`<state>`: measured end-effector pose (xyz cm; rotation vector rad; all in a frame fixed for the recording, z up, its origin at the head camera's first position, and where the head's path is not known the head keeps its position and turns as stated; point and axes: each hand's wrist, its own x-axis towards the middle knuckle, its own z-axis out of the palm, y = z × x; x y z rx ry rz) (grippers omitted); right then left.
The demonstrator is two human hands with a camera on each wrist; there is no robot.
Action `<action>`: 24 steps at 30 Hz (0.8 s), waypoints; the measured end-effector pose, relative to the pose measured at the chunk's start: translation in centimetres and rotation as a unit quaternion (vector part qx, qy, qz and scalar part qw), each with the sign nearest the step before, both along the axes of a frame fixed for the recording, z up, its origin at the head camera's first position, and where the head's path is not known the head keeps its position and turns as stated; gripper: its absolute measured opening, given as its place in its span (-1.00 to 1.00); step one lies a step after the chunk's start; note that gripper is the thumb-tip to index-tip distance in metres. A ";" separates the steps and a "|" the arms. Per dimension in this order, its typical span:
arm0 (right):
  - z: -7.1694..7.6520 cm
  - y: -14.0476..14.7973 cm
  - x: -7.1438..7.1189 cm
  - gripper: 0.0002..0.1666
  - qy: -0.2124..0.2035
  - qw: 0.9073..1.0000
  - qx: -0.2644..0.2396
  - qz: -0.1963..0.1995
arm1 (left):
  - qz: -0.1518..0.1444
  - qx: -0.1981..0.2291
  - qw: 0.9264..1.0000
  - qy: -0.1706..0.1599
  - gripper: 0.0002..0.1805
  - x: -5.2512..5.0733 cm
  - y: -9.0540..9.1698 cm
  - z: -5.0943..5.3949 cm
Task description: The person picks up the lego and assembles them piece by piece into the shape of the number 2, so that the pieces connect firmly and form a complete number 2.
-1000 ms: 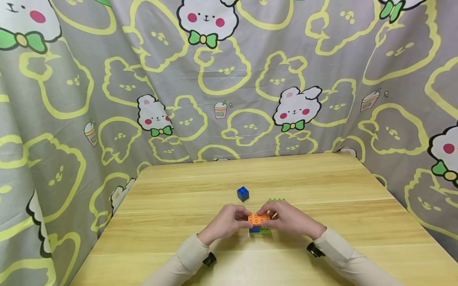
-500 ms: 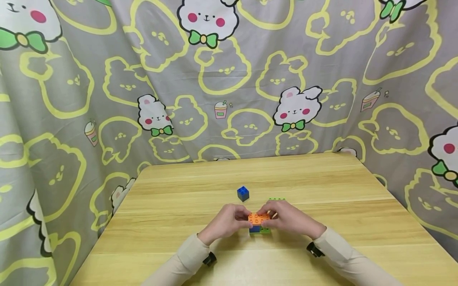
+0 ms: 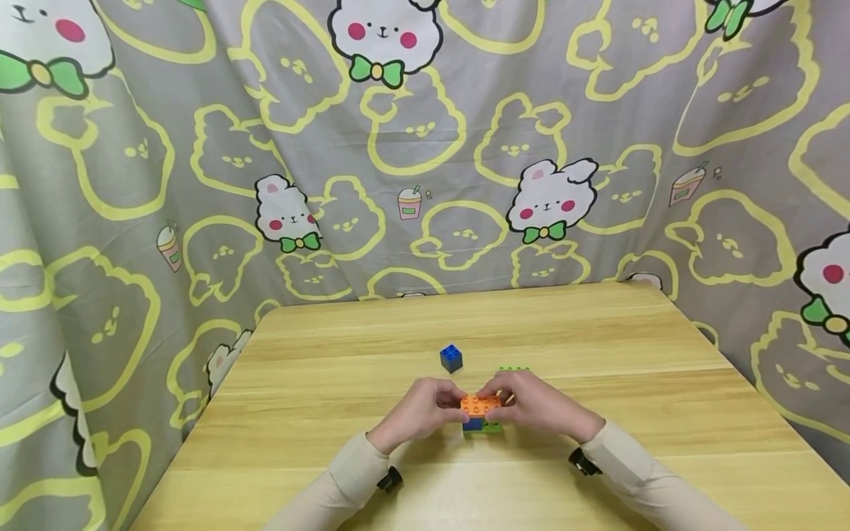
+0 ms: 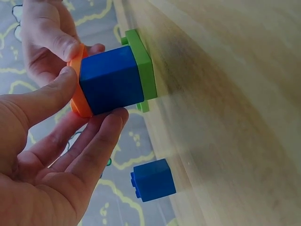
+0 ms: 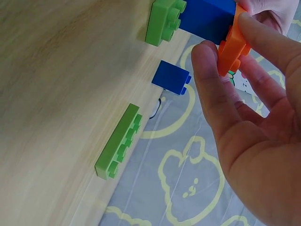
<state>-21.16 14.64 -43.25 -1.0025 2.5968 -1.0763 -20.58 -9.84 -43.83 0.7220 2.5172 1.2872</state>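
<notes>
An orange studded building brick tops a small stack at the front middle of the table. Under its left part is a blue block, which stands on a flat green brick. The orange brick's right part juts out over the green studs with a gap below, as the right wrist view shows. My left hand holds the orange brick's left end between thumb and fingers, its fingers also close along the blue block. At the other end, my right hand pinches the orange brick.
Behind the stack, a loose blue block stands studs up on the wooden table. A long green brick lies further right, mostly hidden behind my right hand in the head view. A patterned curtain hangs around the table.
</notes>
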 end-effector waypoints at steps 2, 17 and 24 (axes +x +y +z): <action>0.0 0.0 0.0 -0.67 -0.001 1.000 -0.001 0.000 | -0.002 -0.002 1.000 0.003 -0.81 0.0 0.0 0.1; 0.1 0.0 0.1 -0.65 0.008 1.000 0.003 0.004 | -0.005 0.001 1.000 0.006 -0.79 0.2 0.0 0.2; 0.0 0.0 0.1 -0.67 0.001 1.000 0.006 0.003 | -0.001 0.000 1.000 0.002 -0.79 0.1 0.0 0.0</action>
